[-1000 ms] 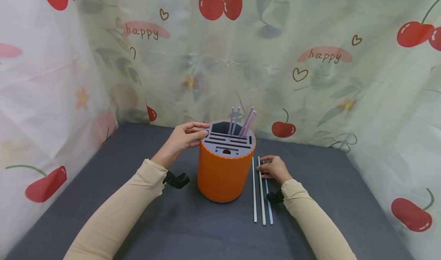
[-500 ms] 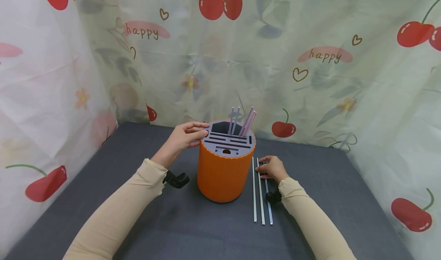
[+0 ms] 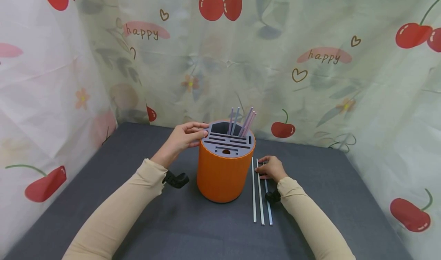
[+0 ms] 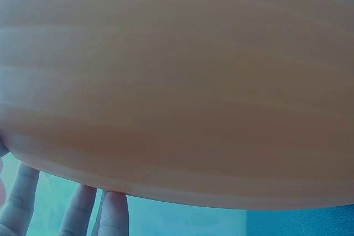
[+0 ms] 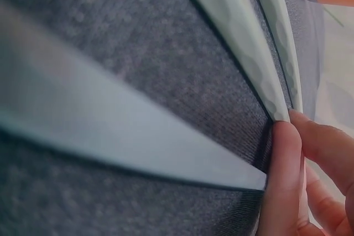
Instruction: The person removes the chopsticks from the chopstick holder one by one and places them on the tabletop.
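An orange cylindrical knife block (image 3: 221,177) with a slotted purple-grey top stands upright on the dark table. My left hand (image 3: 184,137) holds its left side at the top rim; in the left wrist view the fingertips (image 4: 115,208) meet its curved wall. To its right lie three pale metallic chopsticks, roughly parallel: a left one (image 3: 254,198), a middle one (image 3: 261,204) and a right one (image 3: 269,210). My right hand (image 3: 272,168) pinches the middle chopstick near its far end. The right wrist view shows the thumb (image 5: 283,164) against it, with the right chopstick's end beside the thumb.
Several thin pinkish and bluish chopsticks (image 3: 247,124) stand in the block's open rear compartment. The dark cloth-covered table (image 3: 193,229) reaches a cherry-print curtain (image 3: 220,72) behind and at both sides. A black strap device (image 3: 176,179) sits on the left wrist.
My right hand has shifted slightly left, and the far end of the middle chopstick has moved slightly left with it. The left hand and the knife block stay in place.
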### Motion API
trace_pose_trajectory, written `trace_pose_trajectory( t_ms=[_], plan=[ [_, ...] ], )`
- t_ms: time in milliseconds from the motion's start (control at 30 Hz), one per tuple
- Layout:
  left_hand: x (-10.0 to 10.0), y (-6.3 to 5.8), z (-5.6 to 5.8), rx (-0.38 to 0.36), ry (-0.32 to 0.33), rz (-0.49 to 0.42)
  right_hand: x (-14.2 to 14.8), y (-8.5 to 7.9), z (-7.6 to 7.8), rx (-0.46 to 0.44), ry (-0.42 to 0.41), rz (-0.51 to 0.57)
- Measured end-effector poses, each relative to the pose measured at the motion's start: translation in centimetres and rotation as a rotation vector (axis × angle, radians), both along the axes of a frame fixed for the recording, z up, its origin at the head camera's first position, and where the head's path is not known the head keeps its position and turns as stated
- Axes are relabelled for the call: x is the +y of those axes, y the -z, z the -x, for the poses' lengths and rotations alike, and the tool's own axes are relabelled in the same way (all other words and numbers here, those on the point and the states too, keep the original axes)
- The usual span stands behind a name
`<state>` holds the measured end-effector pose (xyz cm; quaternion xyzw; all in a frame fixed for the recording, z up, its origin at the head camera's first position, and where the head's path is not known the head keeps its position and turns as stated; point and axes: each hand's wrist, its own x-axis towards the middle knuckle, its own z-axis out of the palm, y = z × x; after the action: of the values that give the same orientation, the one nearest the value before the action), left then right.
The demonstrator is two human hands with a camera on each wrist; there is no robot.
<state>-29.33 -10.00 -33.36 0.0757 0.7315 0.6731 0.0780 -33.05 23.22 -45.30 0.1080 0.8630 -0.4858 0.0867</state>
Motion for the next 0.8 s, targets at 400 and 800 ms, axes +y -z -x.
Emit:
trace_pose_trajectory(
  t_ms=[400,800],
  plan=[
    [-0.1,0.0,0.0,-0.002,-0.003,0.009,0.1,-0.1,0.0,-0.027,-0.002,0.018],
    [-0.1,0.0,-0.1,-0.003,0.007,0.007,-0.1,-8.7,-0.8,0.108,-0.099,0.31]
  ],
)
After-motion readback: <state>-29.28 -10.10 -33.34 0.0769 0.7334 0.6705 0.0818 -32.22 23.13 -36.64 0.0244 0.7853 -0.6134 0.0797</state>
